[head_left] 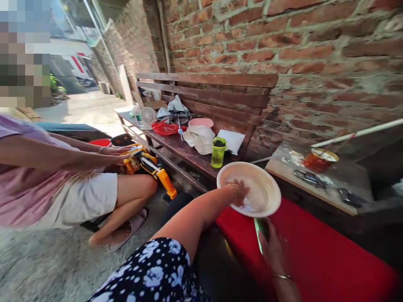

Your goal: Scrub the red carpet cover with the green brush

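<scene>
My left hand [242, 193] reaches into a white basin [272, 178], its fingers spread over the bottom. What lies under the fingers, a pale whitish patch, is too blurred to name. Just below the basin's near rim, my right hand [272, 241] is closed around a long green object [259, 235] with a pale edge; its kind is not clear. A red surface [308, 243] lies under the basin and the right hand. Close behind the basin a yellow-green water bottle [218, 153] stands upright on the wooden bench.
On the bench [176, 147] are a small fan [148, 116], a red plastic bag [165, 128] and cloths. To the right, a board [333, 184] bears a rusty tin [321, 160] and metal tools. At left, a seated person holds a yellow-black toy-like object [147, 163]. A brick wall rises behind.
</scene>
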Demonstrator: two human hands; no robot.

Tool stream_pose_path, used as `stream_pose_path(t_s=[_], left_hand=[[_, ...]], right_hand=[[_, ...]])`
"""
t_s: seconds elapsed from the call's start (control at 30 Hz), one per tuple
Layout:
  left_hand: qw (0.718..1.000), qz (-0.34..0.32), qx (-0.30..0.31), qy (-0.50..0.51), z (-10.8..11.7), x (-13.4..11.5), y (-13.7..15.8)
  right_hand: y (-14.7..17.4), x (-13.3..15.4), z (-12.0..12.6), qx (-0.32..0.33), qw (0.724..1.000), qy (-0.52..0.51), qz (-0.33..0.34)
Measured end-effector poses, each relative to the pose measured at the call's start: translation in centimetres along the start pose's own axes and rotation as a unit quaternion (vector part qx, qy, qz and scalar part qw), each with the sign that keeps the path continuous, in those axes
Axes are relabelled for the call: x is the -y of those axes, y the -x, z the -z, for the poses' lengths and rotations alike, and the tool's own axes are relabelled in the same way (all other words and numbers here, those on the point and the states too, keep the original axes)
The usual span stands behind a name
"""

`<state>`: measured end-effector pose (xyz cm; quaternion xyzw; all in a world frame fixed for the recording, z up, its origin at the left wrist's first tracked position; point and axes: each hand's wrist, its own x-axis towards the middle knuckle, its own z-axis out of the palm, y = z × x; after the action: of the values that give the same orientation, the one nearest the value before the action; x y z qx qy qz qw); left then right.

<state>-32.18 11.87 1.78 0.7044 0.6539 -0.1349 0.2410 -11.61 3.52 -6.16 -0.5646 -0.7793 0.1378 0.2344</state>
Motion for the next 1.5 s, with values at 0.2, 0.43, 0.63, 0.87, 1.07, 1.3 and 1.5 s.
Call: stream_pose_path(t_s=[0.2, 0.43, 0.63, 0.87, 1.07, 1.3, 1.5], left_hand=[[1.0, -0.002, 0.014, 0.021, -0.5, -0.2, -2.0], [0.999, -0.002, 0.025, 0.042, -0.8, 0.1, -3.2], [0.999, 0.006, 0.034, 0.008, -0.5, -0.1, -2.3], [0.999, 0.014, 0.034, -0.003, 0.0, -0.7, -1.5], [0.999, 0.009, 0.044, 0.009, 0.3, -0.9, -1.3], [0.998, 0.007, 0.058, -0.03, 0.5, -0.7, -0.9], [0.999, 0.001, 0.045, -0.016, 0.4, -0.8, -0.9]], right_hand=[[4.3, -15.2, 11.0, -0.047, 0.956, 0.117, -0.265], [4.3, -15.9, 14.0, -0.074, 0.944, 0.126, -0.297], [-0.9, -2.8, 4.0, 0.014, 0.999, 0.02, -0.043], [2.7, -18.2, 13.0, -0.08, 0.947, 0.152, -0.271], [3.0, -20.2, 15.2, -0.095, 0.921, 0.188, -0.329], [-4.5, -6.0, 3.8, -0.004, 0.994, 0.086, -0.068], [-1.4, -20.3, 10.9, -0.061, 0.956, 0.181, -0.223]])
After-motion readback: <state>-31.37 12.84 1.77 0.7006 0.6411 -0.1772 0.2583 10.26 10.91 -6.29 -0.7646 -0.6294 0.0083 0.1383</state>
